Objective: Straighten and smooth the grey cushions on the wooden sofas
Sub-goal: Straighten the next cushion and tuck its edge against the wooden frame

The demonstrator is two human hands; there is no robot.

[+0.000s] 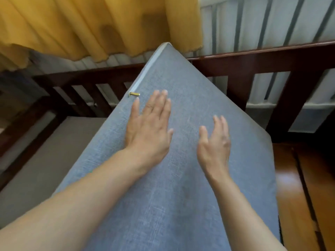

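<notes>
We find the cushion (181, 160) lying askew across the sofa (253, 66). Left hand (148, 127) flat on it, right hand (213, 144) spread, holding nothing. We judge it light, soft, bendable; grip its edges.

Both forearms are bare to the frame's lower edge, with no sleeves showing. The left hand (149, 124) and right hand (214, 144) are bare, with short plain nails.
</notes>
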